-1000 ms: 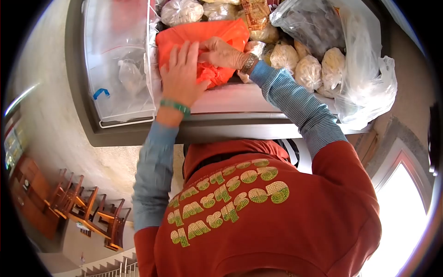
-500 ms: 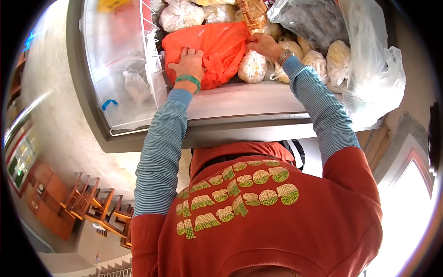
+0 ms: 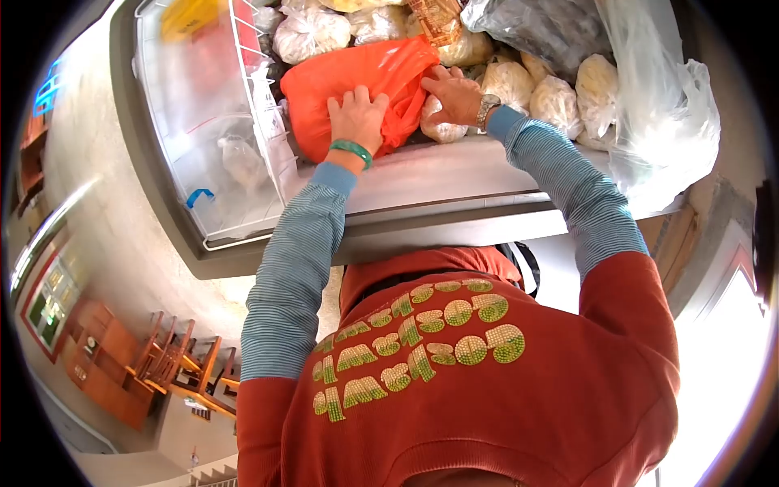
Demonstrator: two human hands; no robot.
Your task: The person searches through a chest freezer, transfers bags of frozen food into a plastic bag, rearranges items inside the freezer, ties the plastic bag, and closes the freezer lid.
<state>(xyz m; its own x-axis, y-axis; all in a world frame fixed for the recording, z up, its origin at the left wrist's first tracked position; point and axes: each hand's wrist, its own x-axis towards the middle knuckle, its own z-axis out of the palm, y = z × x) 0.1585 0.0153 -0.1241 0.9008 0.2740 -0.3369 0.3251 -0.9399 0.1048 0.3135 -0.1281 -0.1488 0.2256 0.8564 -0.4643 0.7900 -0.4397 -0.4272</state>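
Note:
A bulging red plastic bag (image 3: 324, 89) lies on top of other bags inside a chest freezer. My left hand (image 3: 359, 120) rests on its front part, fingers spread over the plastic, a green bangle at the wrist. At the bag's right edge is my right hand (image 3: 457, 97), fingers apart and touching the red plastic; a watch sits on that wrist. Just under my right hand is a clear bag of pale food (image 3: 441, 128), partly hidden by it.
The freezer's rim (image 3: 381, 231) runs in front of my body. A white wire basket (image 3: 272, 134) stands on the left. Several knotted clear bags (image 3: 312, 36) fill the back and right. A large translucent bag (image 3: 665, 138) hangs over the right edge. Wooden chairs (image 3: 182, 357) are at lower left.
My left hand has slid to the right and slightly down across the red bag. My right hand has moved left to the bag's edge, its fingers spreading from a closer pinch.

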